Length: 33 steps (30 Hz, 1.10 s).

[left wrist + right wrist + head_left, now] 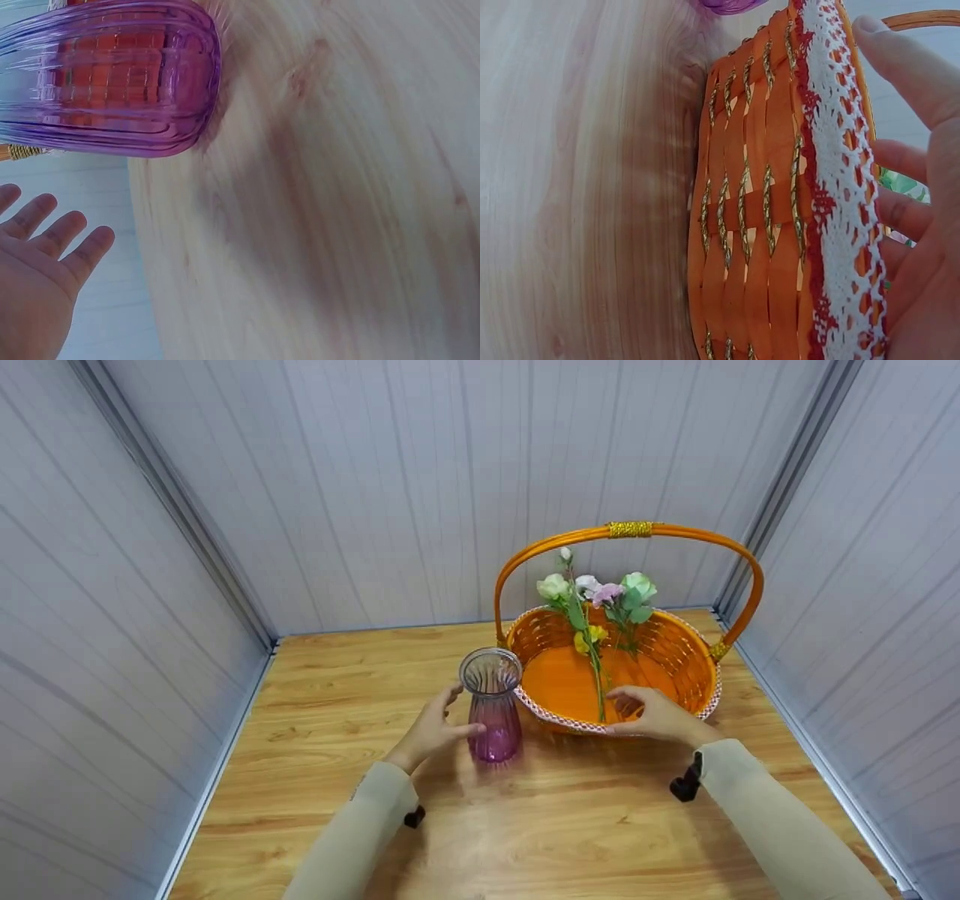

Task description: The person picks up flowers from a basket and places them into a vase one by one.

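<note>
A ribbed glass vase (pixel 495 727), clear at the flared top and purple toward the base, stands upright on the table. Beside its left side is my left hand (pixel 435 727), thumb and fingers spread; the left wrist view shows a gap between that hand (pixel 37 277) and the vase (pixel 127 82). My right hand (pixel 651 714) hovers at the near rim of an orange woven basket (pixel 694 660), fingers loosely bent over the inside. Close to its fingertips lies the lower end of a long flower stem (pixel 600 697). In the right wrist view the lace-trimmed rim (pixel 840 180) partly hides the fingers.
White, pale green, pink and yellow flowers (pixel 606 594) lean inside the basket against its far side. A tall arched handle (pixel 630 529) rises over them. Pale panel walls (pixel 375 495) enclose the wooden table (pixel 322 720) at the back and both sides.
</note>
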Each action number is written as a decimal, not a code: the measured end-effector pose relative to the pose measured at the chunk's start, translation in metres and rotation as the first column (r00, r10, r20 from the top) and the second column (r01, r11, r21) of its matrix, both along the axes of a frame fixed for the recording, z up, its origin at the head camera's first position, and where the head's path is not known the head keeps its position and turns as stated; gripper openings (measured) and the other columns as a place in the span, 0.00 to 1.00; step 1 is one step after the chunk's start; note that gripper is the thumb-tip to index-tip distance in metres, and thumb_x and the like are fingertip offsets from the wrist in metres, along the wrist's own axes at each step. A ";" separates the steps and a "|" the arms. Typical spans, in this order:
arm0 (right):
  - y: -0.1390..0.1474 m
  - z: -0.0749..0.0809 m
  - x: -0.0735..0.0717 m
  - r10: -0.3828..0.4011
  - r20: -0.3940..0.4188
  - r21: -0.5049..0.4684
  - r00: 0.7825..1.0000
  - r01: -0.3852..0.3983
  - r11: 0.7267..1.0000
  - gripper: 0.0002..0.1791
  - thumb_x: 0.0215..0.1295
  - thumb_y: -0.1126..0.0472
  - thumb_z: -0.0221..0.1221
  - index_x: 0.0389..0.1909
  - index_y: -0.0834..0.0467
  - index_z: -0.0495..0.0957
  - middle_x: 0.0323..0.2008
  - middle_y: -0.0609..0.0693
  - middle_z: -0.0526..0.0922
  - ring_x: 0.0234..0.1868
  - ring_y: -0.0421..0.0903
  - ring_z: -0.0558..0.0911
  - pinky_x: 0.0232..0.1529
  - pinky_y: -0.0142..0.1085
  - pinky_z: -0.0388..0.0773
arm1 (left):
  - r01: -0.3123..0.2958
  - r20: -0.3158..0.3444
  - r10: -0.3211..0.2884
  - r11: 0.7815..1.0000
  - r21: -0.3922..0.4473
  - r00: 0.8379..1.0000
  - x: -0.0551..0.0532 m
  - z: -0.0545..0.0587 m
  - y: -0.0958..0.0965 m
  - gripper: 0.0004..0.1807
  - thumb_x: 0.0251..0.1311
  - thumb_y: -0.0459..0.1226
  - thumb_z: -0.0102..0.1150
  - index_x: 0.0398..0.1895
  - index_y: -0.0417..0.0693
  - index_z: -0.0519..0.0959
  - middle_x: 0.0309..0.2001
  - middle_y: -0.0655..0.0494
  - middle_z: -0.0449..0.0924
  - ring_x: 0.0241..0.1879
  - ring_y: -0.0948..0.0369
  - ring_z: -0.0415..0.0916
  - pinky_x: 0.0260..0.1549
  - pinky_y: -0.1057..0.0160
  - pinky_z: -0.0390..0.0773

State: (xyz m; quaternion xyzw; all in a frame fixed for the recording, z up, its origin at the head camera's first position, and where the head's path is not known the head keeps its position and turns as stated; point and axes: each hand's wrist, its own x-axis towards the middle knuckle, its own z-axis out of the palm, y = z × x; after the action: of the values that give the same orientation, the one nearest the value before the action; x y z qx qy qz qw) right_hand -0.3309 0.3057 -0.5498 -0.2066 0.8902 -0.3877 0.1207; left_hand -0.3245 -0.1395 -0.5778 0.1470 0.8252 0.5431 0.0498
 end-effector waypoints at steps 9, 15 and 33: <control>0.000 -0.001 0.002 0.041 -0.010 0.016 0.999 -0.041 0.999 0.33 0.65 0.50 0.77 0.63 0.67 0.82 0.51 0.67 0.86 0.49 0.52 0.83 0.56 0.45 0.85 | -0.015 0.009 0.014 0.997 0.071 1.000 0.001 -0.007 0.008 0.51 0.57 0.44 0.83 0.81 0.40 0.65 0.80 0.35 0.66 0.80 0.32 0.61 0.81 0.31 0.63; -0.001 -0.002 0.001 0.052 -0.020 0.005 0.998 -0.052 0.999 0.25 0.66 0.52 0.77 0.55 0.66 0.86 0.46 0.62 0.89 0.43 0.43 0.82 0.47 0.28 0.82 | -0.017 0.045 0.013 0.996 0.090 0.999 0.005 -0.012 0.013 0.52 0.57 0.43 0.83 0.81 0.39 0.64 0.81 0.35 0.65 0.80 0.33 0.61 0.82 0.33 0.63; 0.000 -0.004 0.004 0.034 -0.014 0.016 0.999 -0.034 0.999 0.11 0.67 0.52 0.76 0.33 0.56 0.91 0.30 0.46 0.87 0.33 0.40 0.77 0.39 0.27 0.77 | -0.008 0.116 -0.013 0.984 0.181 0.993 0.007 -0.029 0.026 0.47 0.56 0.36 0.83 0.78 0.45 0.68 0.72 0.41 0.75 0.72 0.41 0.74 0.73 0.43 0.80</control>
State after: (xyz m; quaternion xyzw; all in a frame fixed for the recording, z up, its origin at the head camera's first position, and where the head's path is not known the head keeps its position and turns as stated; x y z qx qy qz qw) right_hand -0.3269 0.3052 -0.5541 -0.2234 0.8904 -0.3772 0.1226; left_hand -0.3179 -0.1137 -0.6071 0.1202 0.7680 0.6233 0.0851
